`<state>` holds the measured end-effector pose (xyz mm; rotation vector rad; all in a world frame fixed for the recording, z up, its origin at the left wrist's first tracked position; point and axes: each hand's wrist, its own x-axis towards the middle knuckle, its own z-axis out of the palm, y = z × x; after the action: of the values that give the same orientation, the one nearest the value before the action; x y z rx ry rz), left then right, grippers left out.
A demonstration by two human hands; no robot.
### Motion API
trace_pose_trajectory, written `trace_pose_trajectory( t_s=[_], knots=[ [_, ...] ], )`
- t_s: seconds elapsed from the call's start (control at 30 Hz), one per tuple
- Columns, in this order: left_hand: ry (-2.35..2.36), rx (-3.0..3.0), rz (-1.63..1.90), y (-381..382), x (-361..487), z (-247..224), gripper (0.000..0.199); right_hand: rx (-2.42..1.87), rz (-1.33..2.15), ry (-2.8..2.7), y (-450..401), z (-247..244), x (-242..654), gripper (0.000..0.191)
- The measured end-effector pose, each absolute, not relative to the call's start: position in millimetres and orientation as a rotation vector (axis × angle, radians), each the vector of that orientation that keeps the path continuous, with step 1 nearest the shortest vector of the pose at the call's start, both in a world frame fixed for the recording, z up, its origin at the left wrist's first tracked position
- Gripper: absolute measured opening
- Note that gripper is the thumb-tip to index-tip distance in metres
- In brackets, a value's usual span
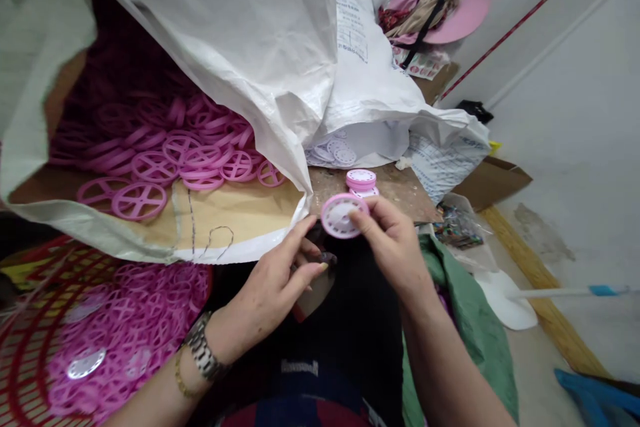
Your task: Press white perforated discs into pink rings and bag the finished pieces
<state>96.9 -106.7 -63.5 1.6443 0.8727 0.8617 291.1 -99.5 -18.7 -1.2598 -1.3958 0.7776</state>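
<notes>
Between the thumb and fingers of my right hand [400, 247] is a pink plastic wheel [334, 215] with a white perforated disc in its face. Just behind it, a short stack of similar pink-rimmed wheels [361, 177] lies on a brown board [395, 188]. My left hand [275, 280], with a watch on the wrist, is to the left of the held wheel. Its thumb and fingers are apart, near the lip of a white sack [240, 252], and nothing shows in its grasp. Pink spoked rings [153, 168] fill that sack.
A second white sack [373, 80] contains white discs [340, 149]. At lower left, a red basket [23, 373] holds many pink rings. Green sacking [465, 327], a cardboard box [493, 173] and a white tool with a long handle [510, 303] are on the right.
</notes>
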Motion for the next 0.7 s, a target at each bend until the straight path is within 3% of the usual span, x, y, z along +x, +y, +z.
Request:
trace_pose_trajectory(
  t_s=[0.17, 0.33, 0.7],
  knots=[
    [0.941, 1.737, 0.843, -108.4, 94.9, -73.0, 0.045, -1.324, 0.575, -1.325, -48.6, -3.1, 343.3, 0.033],
    [0.938, 1.912, 0.814, -109.1, 96.5, -72.0, 0.028, -1.424, 0.634, -1.258, -4.9, -9.2, 365.2, 0.038],
    [0.946, 1.914, 0.749, -105.8, 96.1, -79.1, 0.026, -1.544, 0.690, -1.260, 17.3, -39.0, 364.3, 0.030]
  ],
)
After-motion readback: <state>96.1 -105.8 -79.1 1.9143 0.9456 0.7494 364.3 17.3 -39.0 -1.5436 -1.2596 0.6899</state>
